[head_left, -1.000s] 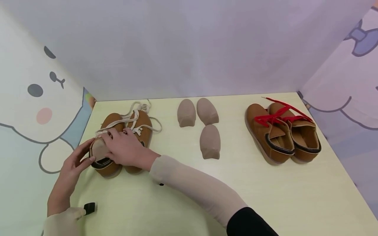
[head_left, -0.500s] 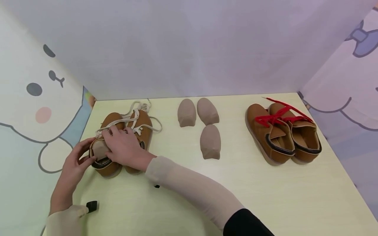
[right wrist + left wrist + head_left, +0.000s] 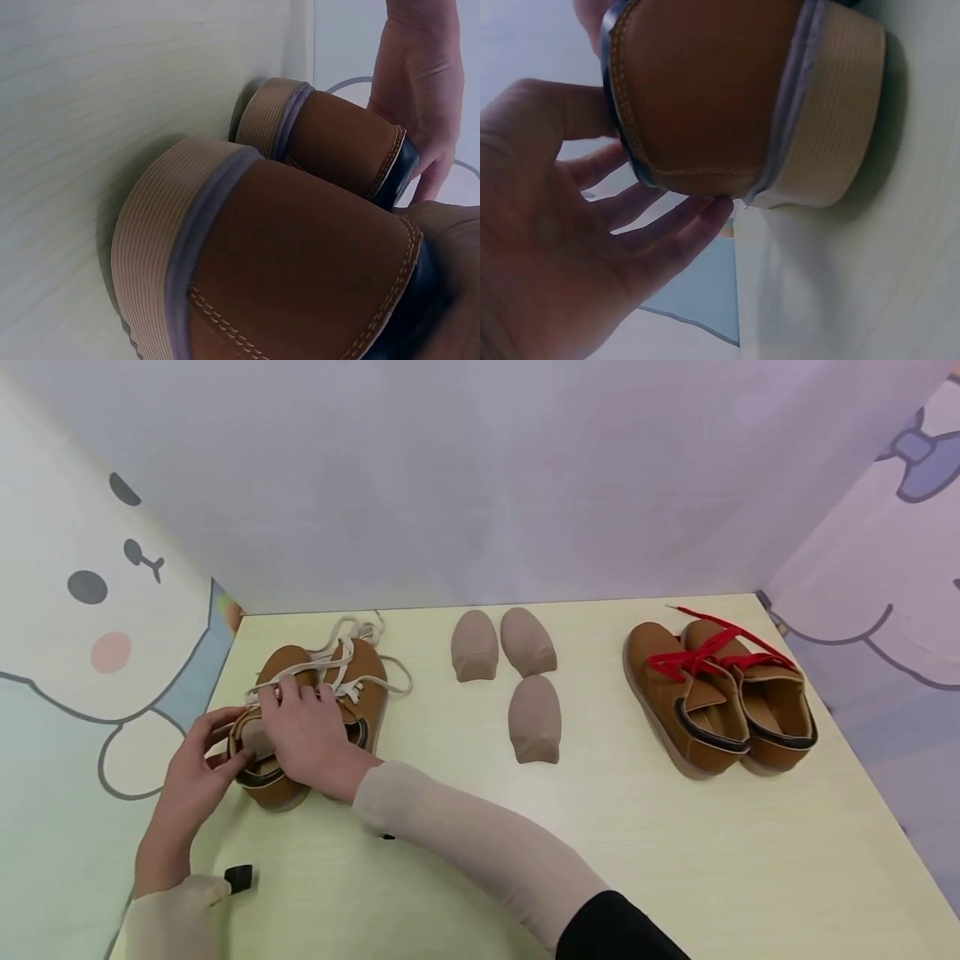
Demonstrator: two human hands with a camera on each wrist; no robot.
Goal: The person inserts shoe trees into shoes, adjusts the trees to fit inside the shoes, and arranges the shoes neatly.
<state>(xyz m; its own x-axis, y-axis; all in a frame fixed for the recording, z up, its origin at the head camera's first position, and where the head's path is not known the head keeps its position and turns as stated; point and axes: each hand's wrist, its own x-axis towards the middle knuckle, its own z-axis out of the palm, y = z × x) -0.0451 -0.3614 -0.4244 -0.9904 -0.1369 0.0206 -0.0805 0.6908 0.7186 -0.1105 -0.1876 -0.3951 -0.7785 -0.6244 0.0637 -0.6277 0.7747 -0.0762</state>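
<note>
On the left of the table stand two brown shoes with white laces. My left hand (image 3: 191,777) holds the collar of the left shoe (image 3: 279,793), its thumb at the opening's rim and its fingers along the outer side. A beige toe-shaped shoe insert (image 3: 257,739) sits partly inside that shoe's opening. My right hand (image 3: 309,735) reaches over the right white-laced shoe (image 3: 367,681) and holds the insert from its right side, fingers curled near the tongue and laces. Its thumb is hidden. In the left wrist view, the shoe's heel (image 3: 705,90) rests upright on the table.
Three more beige shoe inserts (image 3: 534,718) lie in the middle of the table (image 3: 675,860). Two brown shoes with red laces (image 3: 678,702) stand side by side on the right. A pale wall (image 3: 480,485) rises behind, with cartoon-printed panels on both sides.
The insert has gone deeper and forward into the left shoe, baring more of its heel lining. My right hand has shifted slightly left; the left forearm has moved slightly right.
</note>
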